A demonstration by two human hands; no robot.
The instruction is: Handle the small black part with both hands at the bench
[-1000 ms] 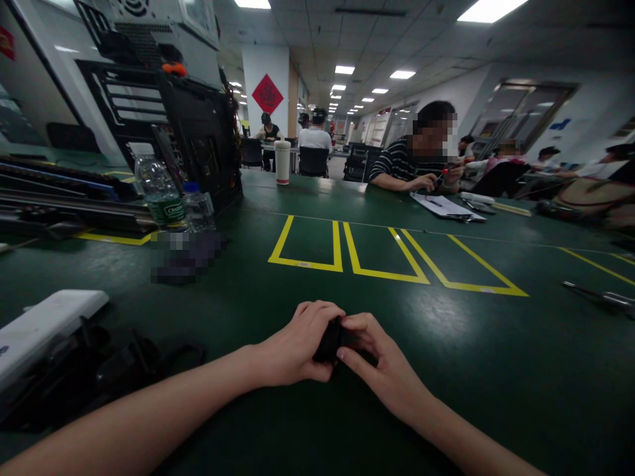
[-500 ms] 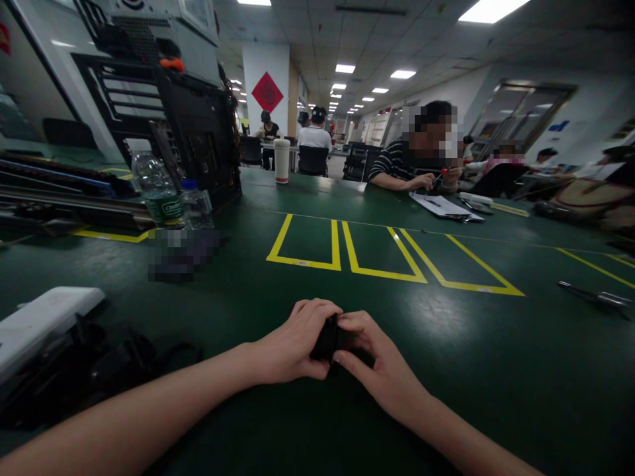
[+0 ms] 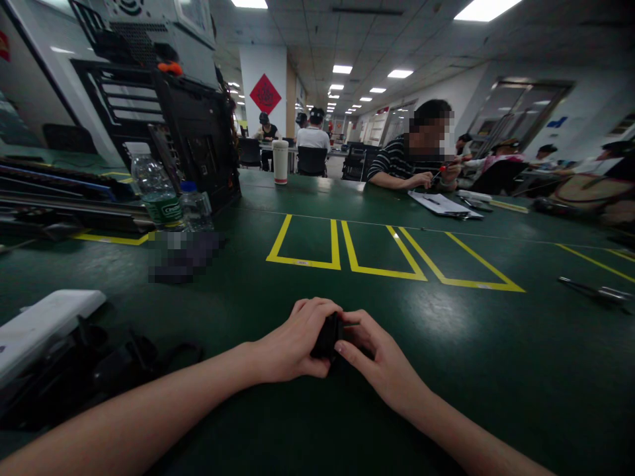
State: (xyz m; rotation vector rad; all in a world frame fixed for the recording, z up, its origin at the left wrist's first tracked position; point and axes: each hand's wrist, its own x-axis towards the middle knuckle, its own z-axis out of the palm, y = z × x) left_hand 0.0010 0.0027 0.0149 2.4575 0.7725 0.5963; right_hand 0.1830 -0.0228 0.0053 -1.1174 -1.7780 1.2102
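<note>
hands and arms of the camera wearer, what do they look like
The left hand and right hand wear no gloves, and no rings show. The left forearm and right forearm are bare, tapering toward the wrist, with no sleeve, watch or bracelet in view.

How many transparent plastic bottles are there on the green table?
2. The white-capped bottle is in front of the black computer case; the smaller blue-capped bottle is right of the first. Others may be hidden behind the case.

left fingers (image 3: 317, 307): gripping black object (image 3: 326, 338) | right fingers (image 3: 358, 320): at its edge
</note>
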